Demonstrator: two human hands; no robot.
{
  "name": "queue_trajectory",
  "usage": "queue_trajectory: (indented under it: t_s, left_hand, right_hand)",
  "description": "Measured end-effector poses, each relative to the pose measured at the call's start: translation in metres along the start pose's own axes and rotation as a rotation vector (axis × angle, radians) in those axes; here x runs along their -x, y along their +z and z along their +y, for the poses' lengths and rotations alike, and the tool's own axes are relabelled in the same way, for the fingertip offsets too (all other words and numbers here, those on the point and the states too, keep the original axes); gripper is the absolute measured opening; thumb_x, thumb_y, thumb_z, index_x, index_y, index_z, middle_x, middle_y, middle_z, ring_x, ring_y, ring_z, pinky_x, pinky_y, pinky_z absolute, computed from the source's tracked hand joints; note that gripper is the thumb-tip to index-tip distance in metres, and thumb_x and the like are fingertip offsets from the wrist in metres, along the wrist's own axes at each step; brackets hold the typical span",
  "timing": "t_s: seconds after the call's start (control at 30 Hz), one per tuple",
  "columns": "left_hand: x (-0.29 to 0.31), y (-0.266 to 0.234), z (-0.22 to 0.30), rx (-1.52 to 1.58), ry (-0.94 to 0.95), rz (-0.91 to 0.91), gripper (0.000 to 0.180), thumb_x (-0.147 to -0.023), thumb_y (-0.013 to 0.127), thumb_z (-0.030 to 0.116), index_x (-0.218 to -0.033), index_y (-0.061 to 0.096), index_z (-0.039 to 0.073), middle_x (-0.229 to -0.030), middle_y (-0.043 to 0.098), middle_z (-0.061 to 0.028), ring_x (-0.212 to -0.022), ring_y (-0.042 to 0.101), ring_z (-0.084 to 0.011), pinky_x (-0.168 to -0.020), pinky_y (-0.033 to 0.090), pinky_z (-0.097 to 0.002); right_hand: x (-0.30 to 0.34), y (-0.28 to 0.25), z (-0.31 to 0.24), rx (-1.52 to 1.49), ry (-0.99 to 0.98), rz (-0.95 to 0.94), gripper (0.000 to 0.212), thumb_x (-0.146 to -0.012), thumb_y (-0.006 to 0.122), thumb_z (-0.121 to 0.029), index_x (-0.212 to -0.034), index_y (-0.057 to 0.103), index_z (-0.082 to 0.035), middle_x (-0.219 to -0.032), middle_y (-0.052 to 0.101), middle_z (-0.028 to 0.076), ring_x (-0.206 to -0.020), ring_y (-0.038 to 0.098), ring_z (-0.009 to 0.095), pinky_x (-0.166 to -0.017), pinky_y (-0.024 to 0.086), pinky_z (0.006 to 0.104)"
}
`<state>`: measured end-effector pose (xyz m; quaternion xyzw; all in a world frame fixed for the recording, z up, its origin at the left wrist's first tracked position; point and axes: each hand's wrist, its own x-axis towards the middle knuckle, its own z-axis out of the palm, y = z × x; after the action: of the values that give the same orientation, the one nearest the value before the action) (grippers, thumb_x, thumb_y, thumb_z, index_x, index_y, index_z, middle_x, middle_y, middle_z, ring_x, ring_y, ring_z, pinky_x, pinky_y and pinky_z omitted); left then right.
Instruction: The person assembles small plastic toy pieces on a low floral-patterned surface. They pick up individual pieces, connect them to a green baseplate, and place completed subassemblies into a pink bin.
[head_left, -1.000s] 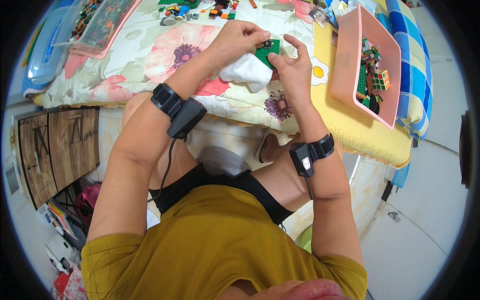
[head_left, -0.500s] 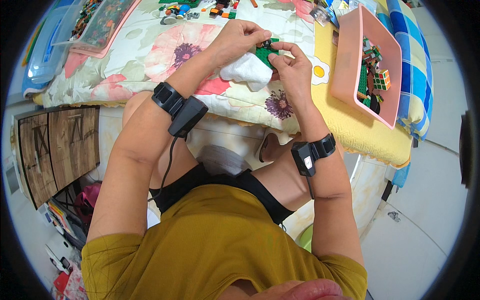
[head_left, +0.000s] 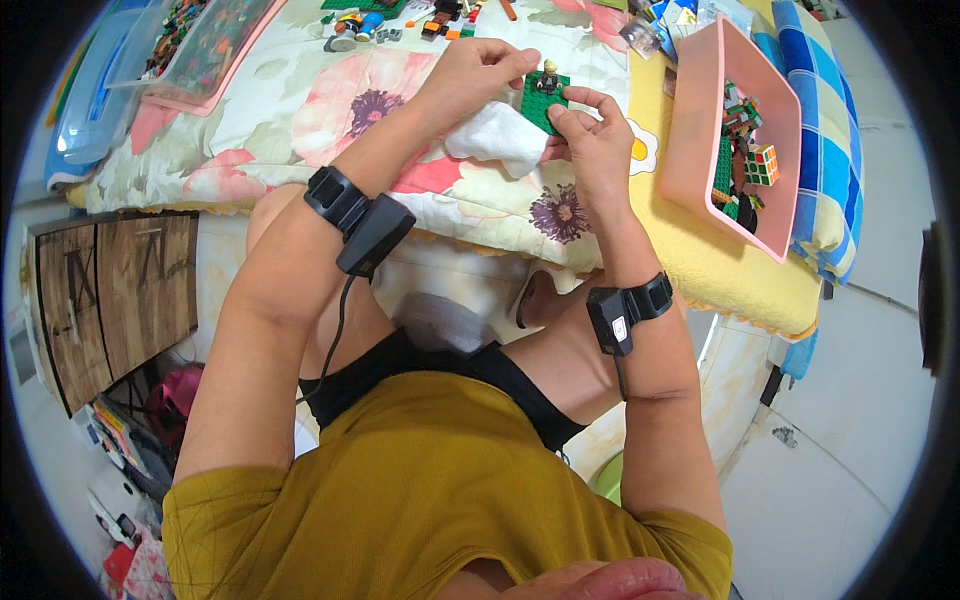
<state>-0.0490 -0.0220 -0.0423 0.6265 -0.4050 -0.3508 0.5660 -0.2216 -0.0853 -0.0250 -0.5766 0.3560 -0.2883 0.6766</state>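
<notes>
My right hand (head_left: 597,128) grips the right edge of a small green studded baseplate (head_left: 541,106) between thumb and fingers, tilted above the bed. A toy minifigure (head_left: 548,78) with a yellowish top and dark body stands on the plate's upper part. Left of the figure is my left hand (head_left: 480,75), its thumb and forefinger pinched together. It is apart from the plate, and whether anything tiny sits in the pinch is hidden. A white cloth (head_left: 497,138) lies below the plate, against the lower fingers of my right hand.
On the flowered bedspread (head_left: 330,110), loose bricks (head_left: 440,25) lie at the far side. A pink bin (head_left: 690,150) at right holds bricks and a puzzle cube (head_left: 762,165). Clear brick boxes (head_left: 215,60) stand far left. A checked pillow (head_left: 820,130) lies beyond the bin.
My left fingers have come away from the minifigure, which now shows on the plate. My right hand has shifted slightly right and nearer with the baseplate.
</notes>
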Motion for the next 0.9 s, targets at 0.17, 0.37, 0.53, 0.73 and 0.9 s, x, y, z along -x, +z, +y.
queue_trajectory:
  t_s: [0.17, 0.37, 0.53, 0.73, 0.9]
  left_hand:
    - [-0.004, -0.006, -0.001, -0.043, 0.062, 0.066, 0.04, -0.091, 0.065, 0.038, -0.089, 0.075, 0.0, -0.069, 0.066, -0.0038, -0.066, 0.056, -0.007, -0.061, 0.043, -0.024]
    - [-0.006, -0.006, 0.0, 0.069, -0.022, 0.022, 0.035, -0.094, 0.064, 0.031, -0.088, 0.072, -0.002, -0.071, 0.063, -0.0017, -0.068, 0.055, -0.007, -0.064, 0.041, -0.0231]
    - [-0.004, -0.01, 0.002, 0.057, -0.067, 0.0, 0.03, -0.094, 0.064, 0.028, -0.091, 0.072, -0.001, -0.074, 0.064, -0.0024, -0.07, 0.055, -0.0076, -0.066, 0.042, -0.0233]
    - [-0.007, -0.012, -0.007, 0.016, -0.028, 0.003, 0.027, -0.094, 0.064, 0.029, -0.092, 0.072, 0.003, -0.074, 0.063, 0.0012, -0.061, 0.047, -0.0041, -0.055, 0.035, -0.0206]
    - [-0.007, -0.015, -0.007, 0.013, -0.053, -0.029, 0.026, -0.094, 0.065, 0.028, -0.092, 0.072, 0.003, -0.074, 0.062, 0.0007, -0.064, 0.049, -0.0047, -0.057, 0.037, -0.021]
  right_hand:
    - [0.003, -0.01, -0.023, -0.077, -0.187, 0.06, 0.034, -0.091, 0.062, 0.001, -0.119, 0.042, 0.004, -0.075, 0.064, 0.012, -0.056, 0.064, 0.017, -0.048, 0.054, 0.0258]
    - [0.002, -0.086, -0.071, -0.09, -0.775, 0.365, 0.028, -0.09, 0.063, 0.003, -0.113, 0.047, 0.004, -0.078, 0.063, 0.012, -0.059, 0.064, 0.017, -0.051, 0.055, 0.0274]
    - [-0.004, -0.173, -0.083, -0.011, -0.456, 0.8, 0.032, -0.089, 0.061, 0.006, -0.119, 0.049, 0.006, -0.089, 0.065, 0.015, -0.063, 0.067, 0.019, -0.053, 0.058, 0.0282]
    - [-0.017, -0.216, -0.059, 0.557, -0.202, 0.822, 0.033, -0.083, 0.063, 0.003, -0.116, 0.057, 0.005, -0.073, 0.064, 0.011, -0.057, 0.066, 0.018, -0.048, 0.054, 0.0292]
    - [-0.02, -0.225, -0.051, 0.549, -0.193, 0.872, 0.028, -0.082, 0.062, 0.0, -0.109, 0.061, 0.006, -0.069, 0.066, 0.014, -0.054, 0.067, 0.021, -0.045, 0.054, 0.0327]
